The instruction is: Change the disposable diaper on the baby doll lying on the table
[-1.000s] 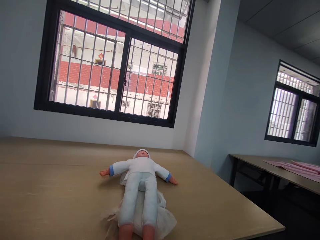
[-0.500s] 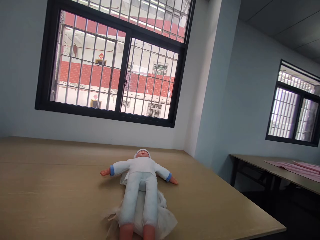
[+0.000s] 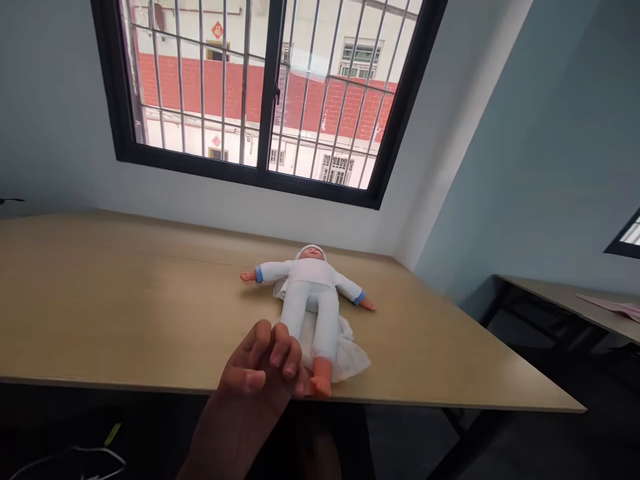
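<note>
Grip: left hand (image 3: 260, 377) is reaching up from below the counter edge, and its fingers (image 3: 280, 353) are curling around the near end of one doll leg. That foot is hiding behind the fingers, so I cannot tell if the grip is really closing on it or only touching it.
Other hand: the right hand is not showing in the view.
Doll: doll (image 3: 313, 293) in white clothes is lying on its back, stretching away from the grip, with the head at the far end and the arms spreading to both sides. Lying flat like this, I think, is keeping it steady and is bringing the legs closest to the grip.
Free foot: bare foot (image 3: 320, 385) is lying just beside the grip, on its right, at the very edge of the counter.
Cloth: white cloth (image 3: 350, 357) is spreading under the legs, touching the doll and lying just right of the grip; it seems to be serving as a soft layer under the body.
Counter: counter (image 3: 125, 300) is carrying the doll and the cloth.
Beyond the grip: barred window (image 3: 270, 87) is standing well behind the doll's head.
Far right of the grip: second counter (image 3: 560, 300) is carrying a pink sheet (image 3: 615, 307), well apart.
</note>
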The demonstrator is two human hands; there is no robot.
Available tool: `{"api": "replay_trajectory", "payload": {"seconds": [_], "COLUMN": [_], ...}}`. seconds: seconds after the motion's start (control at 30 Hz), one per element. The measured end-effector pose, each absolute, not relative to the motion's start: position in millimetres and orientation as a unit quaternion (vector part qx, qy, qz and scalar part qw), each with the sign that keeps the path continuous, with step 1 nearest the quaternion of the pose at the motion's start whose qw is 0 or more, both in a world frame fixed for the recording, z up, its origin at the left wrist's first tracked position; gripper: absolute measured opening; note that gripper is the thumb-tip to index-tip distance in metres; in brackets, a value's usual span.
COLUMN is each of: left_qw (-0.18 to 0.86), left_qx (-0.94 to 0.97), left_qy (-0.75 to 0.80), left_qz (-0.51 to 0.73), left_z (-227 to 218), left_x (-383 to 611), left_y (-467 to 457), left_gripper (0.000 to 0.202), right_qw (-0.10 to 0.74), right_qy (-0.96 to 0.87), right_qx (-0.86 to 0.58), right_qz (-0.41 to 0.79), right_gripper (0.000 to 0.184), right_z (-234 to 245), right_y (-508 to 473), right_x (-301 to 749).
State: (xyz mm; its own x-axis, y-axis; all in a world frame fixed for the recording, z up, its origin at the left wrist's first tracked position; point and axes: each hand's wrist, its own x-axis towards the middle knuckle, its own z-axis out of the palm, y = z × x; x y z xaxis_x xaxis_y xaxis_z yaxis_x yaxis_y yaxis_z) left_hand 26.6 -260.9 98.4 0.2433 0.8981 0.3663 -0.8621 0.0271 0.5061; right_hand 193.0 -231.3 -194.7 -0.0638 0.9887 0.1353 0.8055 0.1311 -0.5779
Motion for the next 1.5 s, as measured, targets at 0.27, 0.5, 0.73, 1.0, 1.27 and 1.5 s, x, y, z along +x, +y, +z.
{"api": "replay_trajectory", "payload": {"seconds": [0.27,0.5,0.73,1.0,1.27,1.5], "left_qw": [0.686,0.624,0.571,0.538,0.556,0.568], "left_qx": [0.387,0.448,0.498,0.527,0.507,0.501], "left_qy": [-0.039,-0.029,-0.005,-0.008,-0.030,-0.015], "left_qz": [0.616,0.639,0.652,0.658,0.658,0.652], "left_z": [92,94,95,97,95,99], "left_x": [33,37,36,39,39,40], "left_y": [-260,-264,-266,-267,-270,-269], "left_gripper": [0.031,0.035,0.036,0.039,0.038,0.040], "right_qw": [0.293,0.296,0.300,0.289,0.279,0.297], "right_qy": [-0.703,-0.704,-0.700,-0.700,-0.706,-0.699], "right_qx": [-0.620,-0.618,-0.619,-0.623,-0.621,-0.622], "right_qz": [0.187,0.188,0.192,0.198,0.197,0.192], "right_gripper": [0.030,0.034,0.033,0.032,0.034,0.032], "right_z": [-189,-184,-183,-181,-175,-174], "right_y": [-217,-221,-221,-220,-222,-222], "right_x": [197,198,197,197,197,197]}}
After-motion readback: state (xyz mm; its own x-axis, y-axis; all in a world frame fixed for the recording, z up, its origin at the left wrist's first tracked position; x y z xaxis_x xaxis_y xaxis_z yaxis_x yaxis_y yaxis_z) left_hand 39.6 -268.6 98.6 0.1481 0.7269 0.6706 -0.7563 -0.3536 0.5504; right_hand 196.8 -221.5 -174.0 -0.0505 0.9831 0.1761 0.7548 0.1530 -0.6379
